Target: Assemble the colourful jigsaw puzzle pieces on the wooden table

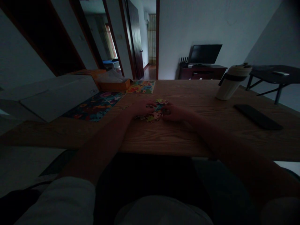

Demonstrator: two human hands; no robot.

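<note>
Pale clothing (pixel 63 200) sits closest to my lens, with the wooden table (pixel 145 140) beyond it. Near the middle of that tabletop I see a cluster of colourful puzzle pieces (pixel 154 116), the left hand (pixel 142 107) and right hand (pixel 174 112) curled at its two sides; in this dimness, I can't tell whether either grips one.

home interior, television (pixel 205 54), curtained room (pixel 152 39)
</note>
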